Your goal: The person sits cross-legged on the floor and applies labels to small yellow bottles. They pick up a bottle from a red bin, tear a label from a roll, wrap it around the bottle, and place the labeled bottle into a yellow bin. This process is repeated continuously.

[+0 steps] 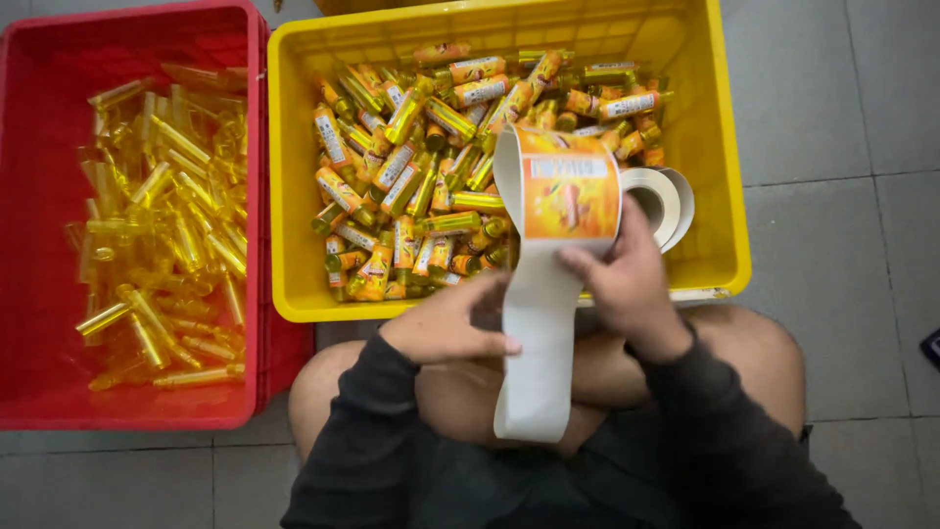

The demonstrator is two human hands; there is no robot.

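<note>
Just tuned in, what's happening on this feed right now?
A person sits on the tiled floor and holds a strip of label backing with an orange label in both hands: left hand, right hand. The strip feeds from a label roll in the yellow crate of labelled tubes. Bare tubes fill the red crate.

The person wears a dark charcoal long-sleeved top whose loose, creased sleeves reach both wrists. The left hand (446, 328) and right hand (627, 279) are bare, the knees uncovered.

Grey tiled floor (842, 127), dark grout lines, light seemingly even.
</note>
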